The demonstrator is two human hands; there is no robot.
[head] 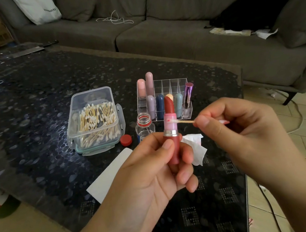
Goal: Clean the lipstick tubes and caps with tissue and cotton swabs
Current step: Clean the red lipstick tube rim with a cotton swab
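My left hand (155, 173) grips an uncapped red lipstick (171, 127) upright by its dark red base. Its red bullet is wound up above a pink inner tube with a silver ring. My right hand (244, 124) pinches a wooden cotton swab (182, 121), and the swab's reddened tip touches the pink inner tube. A crumpled white tissue (195, 147) lies on the table behind the lipstick. A clear organizer (172, 89) holds several capped lipsticks in pastel colours and one purple metallic tube (188, 96).
A clear plastic box of cotton swabs (95, 120) stands open on the dark glass table (33, 110). Beside it are a red bottle cap (126, 140) and an open clear bottle (144, 126). A white sheet (109, 174) lies near my left wrist. A grey sofa (176, 27) is behind.
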